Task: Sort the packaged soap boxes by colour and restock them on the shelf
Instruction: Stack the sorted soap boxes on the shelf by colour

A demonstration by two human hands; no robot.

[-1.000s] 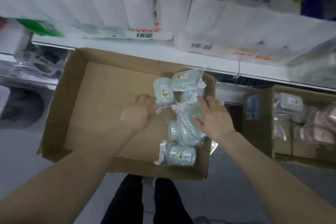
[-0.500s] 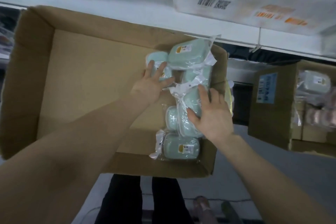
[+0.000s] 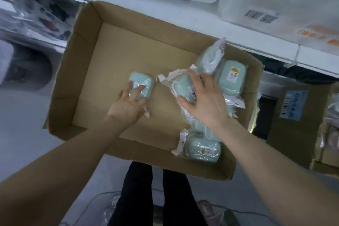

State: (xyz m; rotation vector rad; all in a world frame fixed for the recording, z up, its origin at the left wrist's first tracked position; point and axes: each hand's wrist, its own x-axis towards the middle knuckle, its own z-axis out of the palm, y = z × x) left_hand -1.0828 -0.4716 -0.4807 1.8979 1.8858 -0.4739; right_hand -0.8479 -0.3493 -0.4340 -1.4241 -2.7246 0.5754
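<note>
Mint-green soap box (image 3: 145, 82): lies alone on the carton floor, apart from the heap to its right.
Left hand (image 3: 128, 104): fingers straight, laid flat on that lone box, gripping nothing.
Right hand (image 3: 205, 101): spread palm-down on a wrapped box (image 3: 183, 88) atop the heap, fingers not curled round it.
Heap: more mint-green boxes in clear wrap, bunched against the carton's right wall. A labelled box (image 3: 232, 77) is just beside the right hand.
Carton (image 3: 88, 60): brown cardboard, standing below the white shelf edge (image 3: 256, 42).
Step in hand: I'd judge the green boxes are being spread out and ordered. None has gone to the shelf yet.
Next move: likely closing the fingers round one box. The loose wrap looks slippery, so take the body, not the film.
</note>
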